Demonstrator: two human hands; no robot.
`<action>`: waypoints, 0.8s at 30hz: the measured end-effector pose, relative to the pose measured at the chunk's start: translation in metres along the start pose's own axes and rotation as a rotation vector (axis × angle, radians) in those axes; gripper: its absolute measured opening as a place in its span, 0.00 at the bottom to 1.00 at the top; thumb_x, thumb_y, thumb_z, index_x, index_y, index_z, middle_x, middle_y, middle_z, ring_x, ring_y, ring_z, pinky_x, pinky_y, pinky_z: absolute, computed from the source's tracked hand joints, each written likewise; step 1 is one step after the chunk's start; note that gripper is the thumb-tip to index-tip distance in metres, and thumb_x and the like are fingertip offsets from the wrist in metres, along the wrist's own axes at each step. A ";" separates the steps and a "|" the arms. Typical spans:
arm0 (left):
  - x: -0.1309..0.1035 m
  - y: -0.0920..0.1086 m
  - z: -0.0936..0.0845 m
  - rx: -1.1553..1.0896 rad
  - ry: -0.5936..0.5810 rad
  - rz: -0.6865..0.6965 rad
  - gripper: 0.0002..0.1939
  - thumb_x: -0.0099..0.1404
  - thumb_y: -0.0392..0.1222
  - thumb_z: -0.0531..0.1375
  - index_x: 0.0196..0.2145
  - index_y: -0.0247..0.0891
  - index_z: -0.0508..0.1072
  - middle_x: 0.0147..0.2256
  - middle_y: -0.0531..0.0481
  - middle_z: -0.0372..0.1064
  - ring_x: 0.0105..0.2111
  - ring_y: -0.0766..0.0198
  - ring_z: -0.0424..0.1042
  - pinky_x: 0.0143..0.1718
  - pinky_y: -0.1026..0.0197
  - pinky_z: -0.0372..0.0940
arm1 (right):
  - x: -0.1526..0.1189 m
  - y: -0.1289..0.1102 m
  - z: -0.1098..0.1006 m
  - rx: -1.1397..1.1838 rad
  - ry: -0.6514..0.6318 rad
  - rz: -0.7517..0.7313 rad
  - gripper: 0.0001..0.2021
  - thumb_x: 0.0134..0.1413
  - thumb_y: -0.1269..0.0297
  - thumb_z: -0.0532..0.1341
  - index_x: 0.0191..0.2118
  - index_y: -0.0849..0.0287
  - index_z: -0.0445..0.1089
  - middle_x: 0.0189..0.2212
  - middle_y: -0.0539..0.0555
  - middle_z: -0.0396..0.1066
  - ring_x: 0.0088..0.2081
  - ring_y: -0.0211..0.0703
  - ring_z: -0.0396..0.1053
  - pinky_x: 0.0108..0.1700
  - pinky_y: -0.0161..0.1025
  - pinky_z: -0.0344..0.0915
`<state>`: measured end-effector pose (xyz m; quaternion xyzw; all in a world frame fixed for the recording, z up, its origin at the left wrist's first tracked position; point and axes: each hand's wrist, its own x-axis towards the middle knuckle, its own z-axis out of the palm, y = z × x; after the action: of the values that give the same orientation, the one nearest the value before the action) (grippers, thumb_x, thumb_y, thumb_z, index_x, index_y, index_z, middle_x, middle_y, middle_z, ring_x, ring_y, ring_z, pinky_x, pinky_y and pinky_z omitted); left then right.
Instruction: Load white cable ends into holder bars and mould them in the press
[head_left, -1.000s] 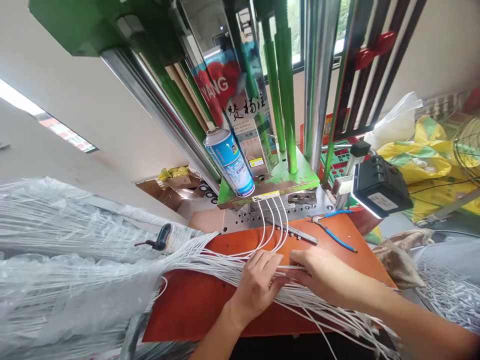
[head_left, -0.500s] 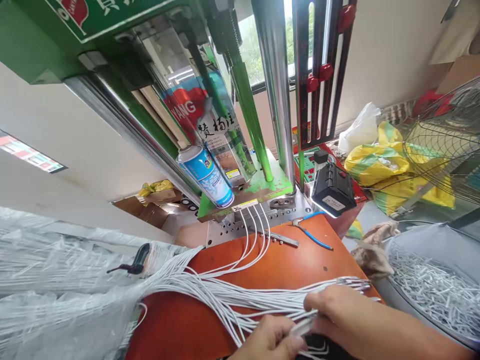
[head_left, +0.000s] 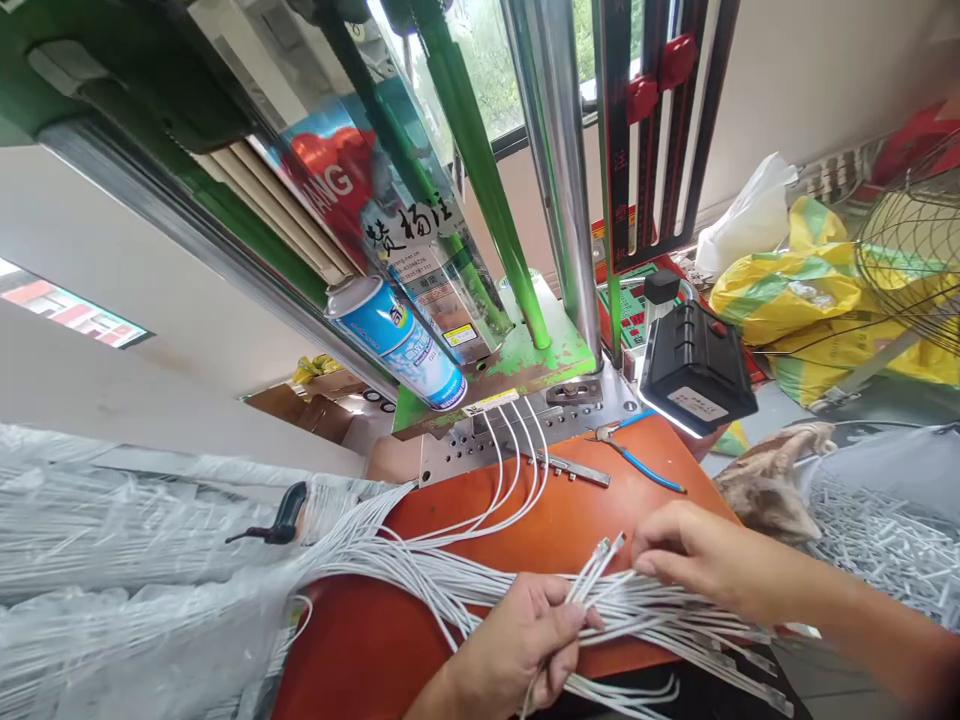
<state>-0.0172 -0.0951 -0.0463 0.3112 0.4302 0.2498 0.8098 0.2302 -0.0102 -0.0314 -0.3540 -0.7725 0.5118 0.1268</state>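
Long white cables (head_left: 420,575) run in a loose bundle from the left across the orange tabletop. My left hand (head_left: 536,630) is closed round a few of them, and their plug ends (head_left: 609,545) point up past the fingers. To its right, my right hand (head_left: 690,555) hovers at the bundle with fingers curled together; what they pinch, if anything, is hidden. Other cable ends with clear plugs (head_left: 765,690) fan out below it at the table's right edge. Several cables arc from the bundle into the green machine's base (head_left: 570,365).
Blue-handled cutters (head_left: 641,465) and a metal bar (head_left: 577,470) lie near the machine. A spray can (head_left: 401,345) stands on its green plate. A black lamp-like box (head_left: 697,365) is at right, above a bin of white scraps (head_left: 885,540). Plastic-wrapped cables (head_left: 135,560) fill the left.
My hands were close together around a pale piece; now they are apart. The right has moved up and right, while the left holds a few cable ends upright. The view has shifted slightly.
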 end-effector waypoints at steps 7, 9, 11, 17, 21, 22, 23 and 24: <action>0.015 0.005 0.000 -0.058 -0.028 0.017 0.21 0.69 0.53 0.64 0.49 0.31 0.74 0.17 0.58 0.62 0.10 0.76 0.51 0.11 0.73 0.49 | 0.027 0.013 0.011 0.331 0.165 0.120 0.15 0.66 0.51 0.60 0.37 0.58 0.72 0.32 0.51 0.75 0.35 0.43 0.71 0.37 0.38 0.66; 0.020 0.008 0.001 -0.086 -0.034 -0.007 0.20 0.67 0.52 0.66 0.46 0.31 0.74 0.19 0.55 0.67 0.11 0.73 0.58 0.12 0.72 0.54 | 0.034 0.008 0.017 0.321 0.406 0.149 0.21 0.69 0.44 0.55 0.49 0.57 0.71 0.42 0.55 0.76 0.44 0.47 0.73 0.46 0.42 0.69; 0.025 0.013 0.003 -0.108 -0.041 -0.017 0.21 0.63 0.53 0.69 0.42 0.31 0.74 0.24 0.50 0.71 0.15 0.70 0.66 0.16 0.69 0.61 | 0.037 0.001 0.023 0.270 0.478 0.101 0.23 0.72 0.44 0.51 0.59 0.55 0.67 0.55 0.58 0.72 0.56 0.50 0.70 0.59 0.47 0.66; 0.042 0.032 0.004 -0.031 0.081 0.075 0.23 0.69 0.59 0.64 0.38 0.31 0.75 0.17 0.59 0.58 0.13 0.78 0.47 0.14 0.72 0.43 | 0.047 0.006 0.032 0.201 0.376 -0.073 0.20 0.76 0.51 0.46 0.50 0.54 0.72 0.46 0.56 0.76 0.48 0.48 0.74 0.51 0.43 0.71; 0.054 0.030 -0.009 -0.003 0.159 0.153 0.25 0.64 0.57 0.68 0.46 0.31 0.75 0.27 0.53 0.68 0.19 0.74 0.64 0.20 0.70 0.61 | 0.066 0.035 0.031 -0.342 0.601 -0.012 0.15 0.73 0.59 0.50 0.52 0.59 0.71 0.46 0.61 0.72 0.48 0.56 0.69 0.51 0.52 0.66; 0.057 0.027 -0.012 -0.004 0.181 0.172 0.26 0.62 0.57 0.69 0.45 0.31 0.75 0.29 0.52 0.69 0.22 0.71 0.69 0.22 0.67 0.66 | 0.070 0.039 0.031 -0.461 0.561 0.003 0.15 0.72 0.60 0.51 0.50 0.60 0.72 0.44 0.62 0.72 0.47 0.57 0.68 0.48 0.52 0.65; 0.060 0.025 -0.014 -0.010 0.206 0.191 0.27 0.61 0.56 0.71 0.45 0.30 0.74 0.30 0.51 0.70 0.23 0.68 0.71 0.25 0.64 0.70 | 0.071 0.041 0.032 -0.535 0.519 0.015 0.14 0.72 0.62 0.50 0.46 0.60 0.72 0.41 0.61 0.71 0.45 0.57 0.67 0.46 0.51 0.65; 0.063 0.023 -0.016 -0.015 0.227 0.201 0.27 0.59 0.56 0.71 0.45 0.30 0.74 0.29 0.51 0.70 0.23 0.67 0.72 0.26 0.62 0.71 | 0.071 0.042 0.033 -0.576 0.491 0.022 0.14 0.72 0.63 0.50 0.43 0.59 0.72 0.39 0.60 0.71 0.43 0.56 0.68 0.44 0.49 0.64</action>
<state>-0.0018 -0.0329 -0.0711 0.3162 0.4837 0.3664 0.7292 0.1788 0.0240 -0.0951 -0.4953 -0.8276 0.1750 0.1979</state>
